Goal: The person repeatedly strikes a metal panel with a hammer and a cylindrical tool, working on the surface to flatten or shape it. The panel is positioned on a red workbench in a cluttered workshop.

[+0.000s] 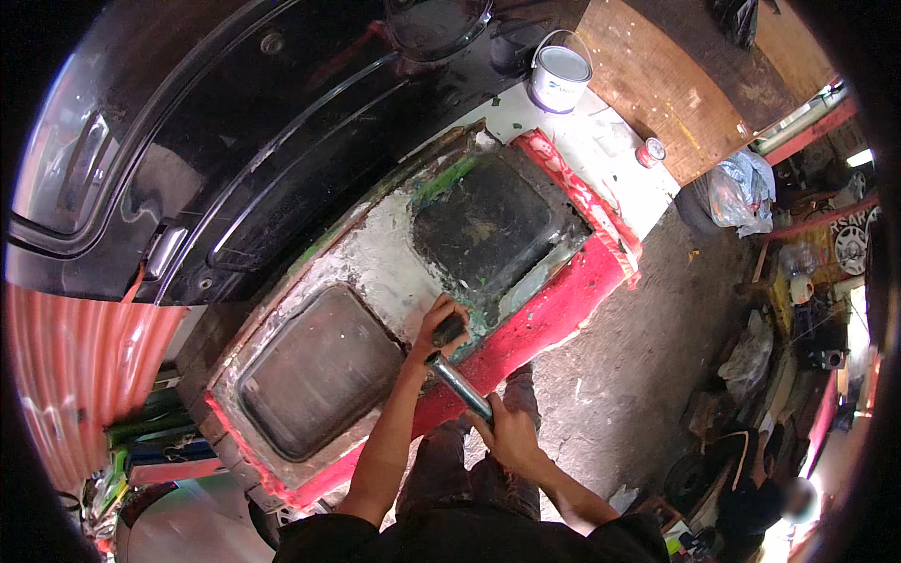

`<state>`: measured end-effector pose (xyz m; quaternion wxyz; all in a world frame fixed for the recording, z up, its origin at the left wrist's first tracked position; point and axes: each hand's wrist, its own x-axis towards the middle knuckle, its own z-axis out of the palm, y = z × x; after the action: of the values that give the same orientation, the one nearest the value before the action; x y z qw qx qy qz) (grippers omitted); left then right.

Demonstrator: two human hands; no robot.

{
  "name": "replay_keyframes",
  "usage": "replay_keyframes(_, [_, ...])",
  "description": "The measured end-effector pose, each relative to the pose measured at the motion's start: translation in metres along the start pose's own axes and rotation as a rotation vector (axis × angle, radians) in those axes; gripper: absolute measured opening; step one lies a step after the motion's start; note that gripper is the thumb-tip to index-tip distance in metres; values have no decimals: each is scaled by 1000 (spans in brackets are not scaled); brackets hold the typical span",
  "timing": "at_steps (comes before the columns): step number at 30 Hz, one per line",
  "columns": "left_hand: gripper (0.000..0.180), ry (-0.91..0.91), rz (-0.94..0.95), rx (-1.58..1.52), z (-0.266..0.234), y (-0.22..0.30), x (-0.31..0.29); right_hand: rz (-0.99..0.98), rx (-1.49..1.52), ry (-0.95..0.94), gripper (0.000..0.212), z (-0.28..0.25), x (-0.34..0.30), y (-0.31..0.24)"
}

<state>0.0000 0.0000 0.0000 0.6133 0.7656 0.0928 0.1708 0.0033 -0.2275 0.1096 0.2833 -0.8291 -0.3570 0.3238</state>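
Note:
A hammer (460,386) with a shiny metal handle is gripped by my right hand (510,433), fingers wrapped round its lower end. Its dark far end overlaps my left hand (441,319) from this angle. The left hand is closed low over the panel, between its two recesses; what its fingers hold is mostly hidden. Beneath both hands lies a worn red vehicle panel (535,324) with scraped grey and white metal. One brownish recess (319,371) is on the left, and a darker recess (488,225) lies farther right. Greenish patches and crumbs show beside the left hand.
A black vehicle body (291,122) rises along the far left side. White paint can (560,80) and small red tin (649,152) stand on a white surface beyond the panel. Plastic bags (746,192) and piled parts line the right. Concrete floor (610,375) shows between.

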Motion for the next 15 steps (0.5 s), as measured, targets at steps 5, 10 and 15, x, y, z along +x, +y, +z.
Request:
replay_keyframes(5, [24, 29, 94, -28, 3, -4, 3, -99, -124, 46, 42, -6, 26, -15])
replay_keyframes(10, [25, 118, 77, -104, 14, -11, -2, -320, -162, 101, 39, -14, 30, -39])
replay_keyframes(15, [25, 138, 128, -156, 13, -25, -1, -37, -304, 69, 40, -1, 41, 7])
